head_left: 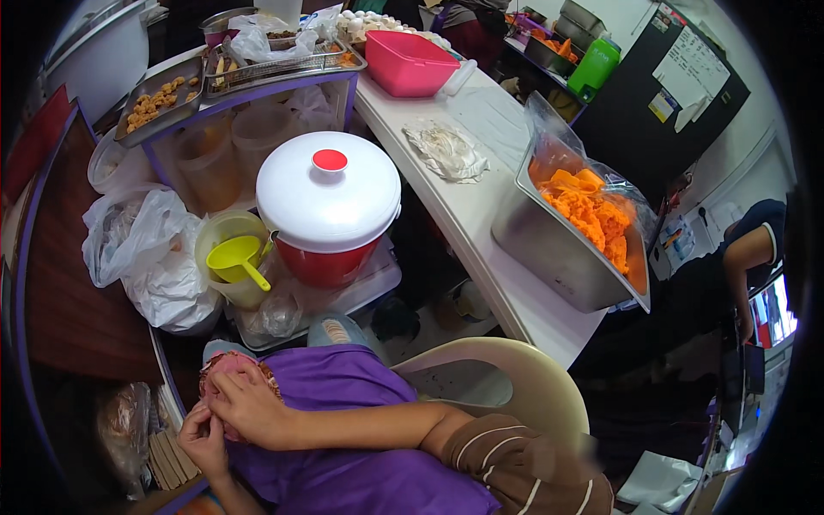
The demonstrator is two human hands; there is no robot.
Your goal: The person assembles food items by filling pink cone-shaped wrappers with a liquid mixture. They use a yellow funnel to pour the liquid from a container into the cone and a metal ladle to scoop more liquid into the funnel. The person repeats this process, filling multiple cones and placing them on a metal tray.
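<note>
My two hands meet over my lap, at the lower left. A pink piece of cloth with a ruffled brown-and-white edge (244, 363) lies under them on the purple apron (343, 390). My right hand (256, 412) rests on this cloth with fingers bent and bunched together. Just below, my left hand (204, 445) has its thumb and fingers pinched close to the right fingertips. Whatever sits between the fingertips is too small or hidden to name.
Ahead stands a red drum with a white lid (292, 202). Beside it, a tub holds a yellow-green dipper (236, 257); plastic bags (163, 257) lie left. On the white counter (549, 322) are a steel pan of orange food (549, 249) and a pink basin (412, 69). Another person (747, 249) stands right.
</note>
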